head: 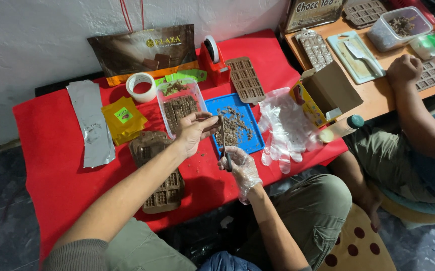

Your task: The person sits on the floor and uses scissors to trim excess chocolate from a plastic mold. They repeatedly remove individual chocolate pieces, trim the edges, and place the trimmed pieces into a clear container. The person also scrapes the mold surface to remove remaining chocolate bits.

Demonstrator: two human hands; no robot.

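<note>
steel knife (223,143) in right hand (240,168) points up toward left hand (193,131).

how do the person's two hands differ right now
The right hand wears a clear plastic glove; the left hand is bare. The right hand grips a thin dark tool by its lower end, while the left hand pinches its upper end. Both hover above the red table beside the blue tray.

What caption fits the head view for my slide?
Bare left hand holds a chocolate piece while gloved right hand holds a knife over the blue tray.
</note>
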